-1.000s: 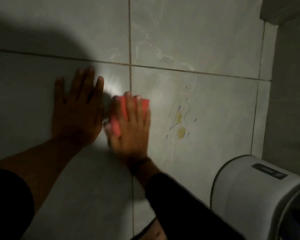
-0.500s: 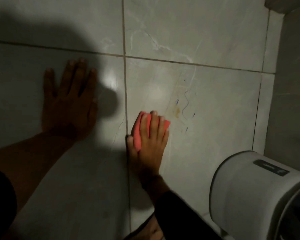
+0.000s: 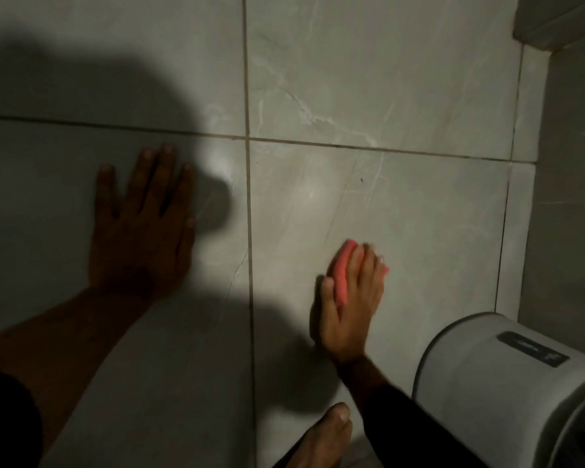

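Note:
A pink sponge [image 3: 341, 276] lies on a grey floor tile [image 3: 419, 231], right of the vertical grout line. My right hand [image 3: 348, 309] covers it, with the fingers over the top and the thumb against its left side, pressing it to the floor. My left hand [image 3: 142, 228] rests flat on the tile to the left, fingers spread and straight, in shadow. No pen marks or stains show on the tile around the sponge.
A white cylindrical bin [image 3: 507, 386] lies at the lower right, close to my right forearm. My bare foot [image 3: 321, 437] is at the bottom edge. A grey wall [image 3: 574, 214] runs along the right side. A large shadow covers the left tiles.
My right hand has slid the sponge rightwards and toward me across the tile. The blue and yellow marks seen earlier no longer show. My left hand stays flat.

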{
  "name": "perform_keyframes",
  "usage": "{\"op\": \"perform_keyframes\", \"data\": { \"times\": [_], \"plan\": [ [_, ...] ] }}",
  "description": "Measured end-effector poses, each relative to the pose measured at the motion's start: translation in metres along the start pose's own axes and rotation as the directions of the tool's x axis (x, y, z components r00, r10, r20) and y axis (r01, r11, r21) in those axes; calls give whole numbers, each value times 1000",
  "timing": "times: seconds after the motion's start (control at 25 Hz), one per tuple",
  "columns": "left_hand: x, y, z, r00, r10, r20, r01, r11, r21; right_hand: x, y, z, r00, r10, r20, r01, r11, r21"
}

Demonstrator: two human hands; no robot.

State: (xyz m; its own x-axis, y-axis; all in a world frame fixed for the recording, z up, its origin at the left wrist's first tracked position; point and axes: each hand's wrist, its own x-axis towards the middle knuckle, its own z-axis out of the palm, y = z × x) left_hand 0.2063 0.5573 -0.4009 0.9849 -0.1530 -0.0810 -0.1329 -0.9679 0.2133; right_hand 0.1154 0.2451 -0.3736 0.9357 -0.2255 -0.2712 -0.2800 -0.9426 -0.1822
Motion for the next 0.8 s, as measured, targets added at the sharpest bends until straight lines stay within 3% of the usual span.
{"op": "perform_keyframes", "data": {
  "times": [0.08,0.16,0.2,0.24,0.32,0.36,0.44,0.52,0.6,0.64,0.68,0.72,0.76,0.8],
  "plan": [
    [-1,-1,1,1000,0,-15,0,1000,11,-10,32,-14,973,221,-61,-216,974,72],
    [-1,-2,3,1000,3,-28,-3,1000,14,56,44,-35,846,514,-144,-487,853,185],
    [-1,-1,5,999,5,-32,-5,1000,9,104,38,-44,808,560,-184,-532,827,179],
    [-1,-1,5,999,5,-35,-5,1000,12,141,21,-48,850,487,-200,-470,873,131],
    [0,-3,5,999,9,-33,-9,1000,13,163,-17,-35,978,79,-191,-86,996,-26],
    [0,-2,4,999,11,-33,-11,1000,9,145,-28,-24,984,-106,-144,93,992,-90],
    [-1,1,2,998,12,-54,-12,1000,2,73,-19,-9,962,-272,24,272,953,-134],
    [-2,1,1,997,-1,-77,1,1000,1,19,20,-23,978,-189,93,201,969,-146],
    [-1,1,1,995,-2,-98,2,1000,4,39,45,-42,995,102,-23,-103,990,-91],
    [0,2,1,994,-3,-105,3,1000,6,73,37,-49,950,301,-84,-303,953,-13],
    [0,2,2,995,-6,-103,7,1000,5,116,19,-50,897,412,-157,-409,911,55],
    [0,2,4,995,-6,-98,6,1000,4,157,-10,-49,885,416,-209,-410,909,76],
    [0,2,5,996,0,-93,1,1000,9,182,-44,-43,922,311,-232,-310,950,42],
    [0,1,6,996,7,-93,-6,1000,19,189,-74,-31,965,79,-251,-90,995,-32]
  ]
}}
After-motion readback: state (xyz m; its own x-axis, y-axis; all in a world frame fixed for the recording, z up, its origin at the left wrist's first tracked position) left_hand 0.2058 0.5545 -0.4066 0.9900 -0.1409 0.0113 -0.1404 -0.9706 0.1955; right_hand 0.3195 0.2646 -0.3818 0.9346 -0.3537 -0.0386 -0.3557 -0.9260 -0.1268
